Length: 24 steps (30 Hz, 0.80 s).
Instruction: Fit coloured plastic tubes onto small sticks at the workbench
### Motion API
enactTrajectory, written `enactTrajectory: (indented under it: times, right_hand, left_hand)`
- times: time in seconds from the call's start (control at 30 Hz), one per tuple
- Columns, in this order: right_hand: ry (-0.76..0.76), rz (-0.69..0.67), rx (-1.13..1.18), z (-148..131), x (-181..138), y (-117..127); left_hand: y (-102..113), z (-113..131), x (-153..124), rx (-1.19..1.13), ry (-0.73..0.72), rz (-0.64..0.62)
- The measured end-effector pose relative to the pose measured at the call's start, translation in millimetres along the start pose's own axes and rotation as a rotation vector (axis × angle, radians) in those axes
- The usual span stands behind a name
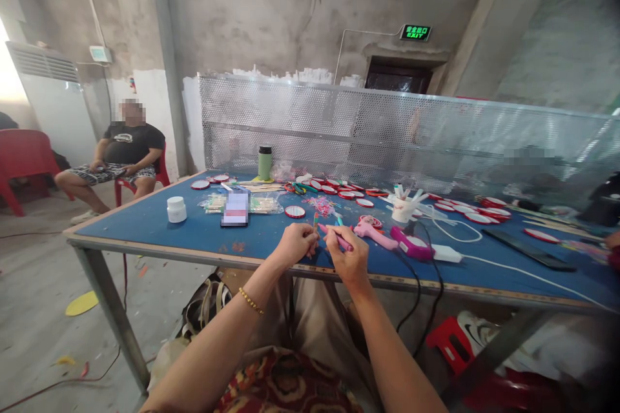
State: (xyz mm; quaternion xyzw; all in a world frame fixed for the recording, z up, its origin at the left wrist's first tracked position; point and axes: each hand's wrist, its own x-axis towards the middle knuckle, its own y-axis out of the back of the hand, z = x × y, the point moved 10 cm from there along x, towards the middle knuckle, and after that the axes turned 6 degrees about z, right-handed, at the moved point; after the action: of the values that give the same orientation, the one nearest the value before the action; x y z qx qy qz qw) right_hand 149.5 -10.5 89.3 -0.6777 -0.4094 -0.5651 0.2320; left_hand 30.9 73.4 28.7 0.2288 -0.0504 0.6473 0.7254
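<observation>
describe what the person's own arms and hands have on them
Both forearms are bare, no sleeves or gloves in view. Behind the left hand, the wrist carries a thin gold bead bracelet. The right hand and its wrist show nothing worn.

Pink stick: thin, slanted, lower end pinched in the right hand, free tip pointing up-left. Short banded stick: red and teal, near upright, base gripped by the left hand, top poking above the fingers. Both sit over the blue table's near edge, tips close; contact unclear.
</observation>
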Motion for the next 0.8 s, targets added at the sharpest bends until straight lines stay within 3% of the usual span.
enactTrajectory:
  times: [0.8]
  right_hand:
    - [0.060,-0.004,-0.025,-8.9,0.9,0.8]
  left_hand:
    - [0.1,-1.8,0.9,0.002,-0.015,0.003]
